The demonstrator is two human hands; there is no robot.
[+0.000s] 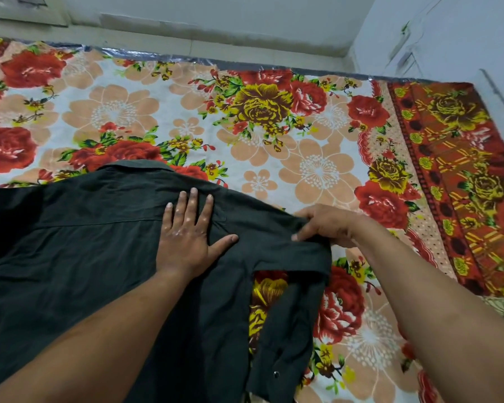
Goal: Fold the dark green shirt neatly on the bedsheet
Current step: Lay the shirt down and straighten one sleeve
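**A:** shirt vs hands, where?

**B:** Shirt (pixel 70 257) lies flat on the bedsheet (pixel 186 112), lower-left of view, under both hands. Left hand (pixel 186 237) is palm-down on it, fingers straight and spread, just below the collar's right end. It holds nothing, just presses. Right hand (pixel 326 225) is at the shirt's right edge, fingers curled, thumb on top, gripping the cloth where the sleeve (pixel 288 315) bends.

**A:** how's it look?

**B:** Dark green, near black, matte, light wrinkles. Collar (pixel 134 167) at the far edge, w/ a seam across the body below it. Sleeve runs from the right-hand grip toward cam, beside the body. Floral sheet shows in the gap btwn them. Small metal snap (pixel 276 374) near the sleeve end. Shirt's left side is cut off by the frame.
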